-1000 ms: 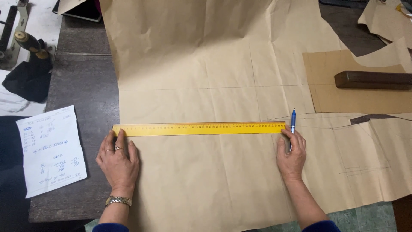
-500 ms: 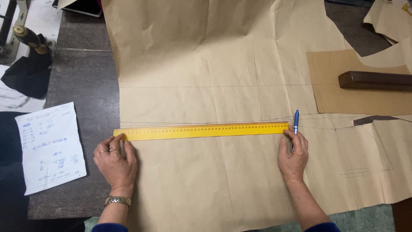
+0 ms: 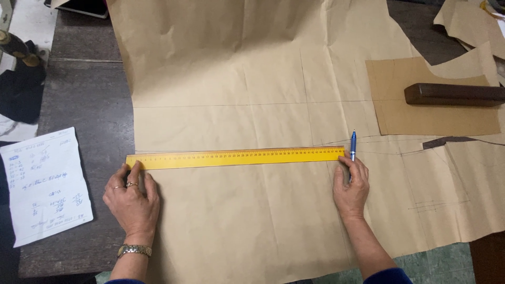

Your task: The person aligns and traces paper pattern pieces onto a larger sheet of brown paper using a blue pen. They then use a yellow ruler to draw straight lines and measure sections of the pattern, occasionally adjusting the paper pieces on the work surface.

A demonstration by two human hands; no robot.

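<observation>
A dark wooden table (image 3: pixel 87 89) carries a large sheet of brown pattern paper (image 3: pixel 236 68) that covers most of it and hangs over the near edge, faint pencil lines crossing its creased face. Green floor shows at the near right corner. Far right, a darker tan card piece (image 3: pixel 421 113) lies on the paper, weighted by a long dark wooden block (image 3: pixel 453 94), with loose paper offcuts (image 3: pixel 468 26) beyond it. On the bare table at left rests a white note sheet (image 3: pixel 44 184) covered in handwriting, and dark cloth (image 3: pixel 21 92) sits at the far left edge. A long yellow ruler (image 3: pixel 236 157) lies left to right across the middle of the paper. The left hand (image 3: pixel 131 197), wearing a ring and a wristwatch (image 3: pixel 134 250), presses flat with spread fingers on the ruler's left end. The right hand (image 3: pixel 351 185) is curled around a blue pen (image 3: pixel 352 145), held upright with its tip at the ruler's right end, the heel of the hand resting on the paper.
</observation>
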